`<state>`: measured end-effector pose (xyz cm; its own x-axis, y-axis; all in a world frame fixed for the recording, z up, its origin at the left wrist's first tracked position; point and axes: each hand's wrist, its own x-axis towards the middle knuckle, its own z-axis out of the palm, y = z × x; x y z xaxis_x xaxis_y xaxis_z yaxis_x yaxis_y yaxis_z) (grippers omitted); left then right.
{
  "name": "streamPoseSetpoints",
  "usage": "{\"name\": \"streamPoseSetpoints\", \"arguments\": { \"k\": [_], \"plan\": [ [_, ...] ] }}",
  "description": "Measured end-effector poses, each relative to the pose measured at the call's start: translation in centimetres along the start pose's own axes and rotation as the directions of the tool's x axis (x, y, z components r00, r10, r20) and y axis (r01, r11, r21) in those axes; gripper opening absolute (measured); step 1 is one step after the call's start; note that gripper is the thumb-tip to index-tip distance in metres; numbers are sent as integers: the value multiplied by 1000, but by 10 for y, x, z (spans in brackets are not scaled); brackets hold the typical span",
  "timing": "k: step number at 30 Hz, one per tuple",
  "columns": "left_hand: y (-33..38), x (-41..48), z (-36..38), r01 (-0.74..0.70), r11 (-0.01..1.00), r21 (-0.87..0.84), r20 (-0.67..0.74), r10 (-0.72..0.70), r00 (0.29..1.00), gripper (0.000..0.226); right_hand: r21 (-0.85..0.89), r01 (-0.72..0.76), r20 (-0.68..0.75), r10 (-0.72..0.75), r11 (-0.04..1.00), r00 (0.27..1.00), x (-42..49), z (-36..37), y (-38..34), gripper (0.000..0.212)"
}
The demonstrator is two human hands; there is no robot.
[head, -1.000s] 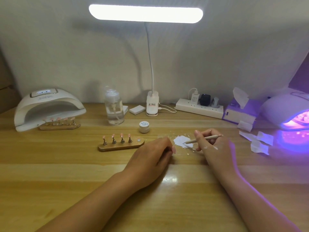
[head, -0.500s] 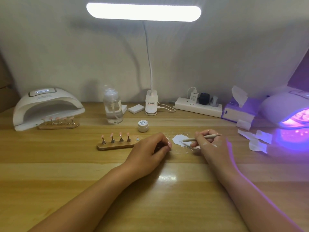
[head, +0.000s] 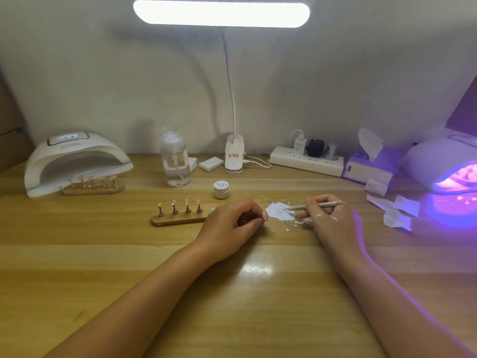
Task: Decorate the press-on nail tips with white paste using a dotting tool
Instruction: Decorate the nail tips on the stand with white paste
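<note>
The right hand pinched a slim pale dotting tool between thumb and fingers. The tool lay nearly level and pointed left, its fine tip touching a smeared patch of white paste on the wooden table. White smears showed on the back of that hand. Just left of the patch the left hand rested on the table with its fingers curled under. Something dark showed in the shadow beneath them, but I could not tell whether they held anything. Touching or just left of that hand sat a long wooden holder carrying four pink press-on nail tips upright on small metal stands. A small round white jar stood just beyond. Far left, a second wooden holder of pink tips lay at the mouth of a white domed nail lamp. At the far right another nail lamp glowed purple.
</note>
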<state>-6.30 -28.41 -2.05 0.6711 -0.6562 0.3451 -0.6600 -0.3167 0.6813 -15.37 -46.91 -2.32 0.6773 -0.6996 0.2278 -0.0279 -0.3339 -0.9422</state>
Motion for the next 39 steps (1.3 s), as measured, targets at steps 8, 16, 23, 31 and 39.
{"name": "streamPoseSetpoints", "arguments": {
  "k": [8,16,23,31,39],
  "plan": [
    [-3,-1,2,-30,993,-115,-57,23,998,10,84,39,-104,-31,996,994,-4,1,-4,18],
    [-2,-2,3,-33,997,-66,-106,26,994,4,247,111,-93,-90,963,992,-23,9,-22,11],
    [1,-4,3,-51,998,-41,-100,47,994,3,237,-13,96,-10,971,995,-46,30,-23,13],
    [1,-3,4,-27,998,63,-97,33,995,2,219,44,122,-72,975,990,-42,32,-23,12],
    [1,-5,3,-7,998,62,-106,14,994,8,168,141,180,-172,976,968,-46,36,-25,13]
  ]
}}
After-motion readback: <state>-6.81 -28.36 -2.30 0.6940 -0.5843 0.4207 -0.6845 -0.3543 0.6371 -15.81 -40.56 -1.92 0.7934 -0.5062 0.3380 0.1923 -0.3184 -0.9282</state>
